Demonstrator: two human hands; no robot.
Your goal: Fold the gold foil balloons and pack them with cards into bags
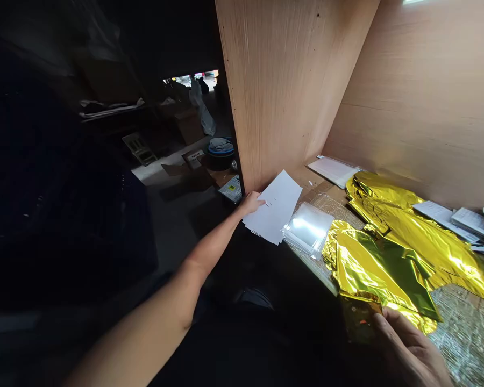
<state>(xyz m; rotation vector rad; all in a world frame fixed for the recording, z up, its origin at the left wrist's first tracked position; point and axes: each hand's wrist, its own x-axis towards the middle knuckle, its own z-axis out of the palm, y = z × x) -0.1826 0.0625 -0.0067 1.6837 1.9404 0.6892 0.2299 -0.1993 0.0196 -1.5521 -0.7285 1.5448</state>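
Note:
My left hand (251,204) is closed on the left edge of a small stack of white paper sheets (277,207), thumb on top. Just right of the sheets lie clear plastic bags (310,227), glinting in the light. At the lower right, my right hand (413,344) pinches the near end of a flat gold foil balloon (371,255) between thumb and fingers. The held end hangs in shadow over the table's front edge. More flat gold foil balloons (419,228) lie spread behind it.
A wooden panel (278,91) stands upright beside my left hand, and another wooden wall closes the back. White packets (446,217) lie along the back right, with a pale flat pack (334,169) in the corner. Boxes and a black tub (220,153) stand in the dim area left.

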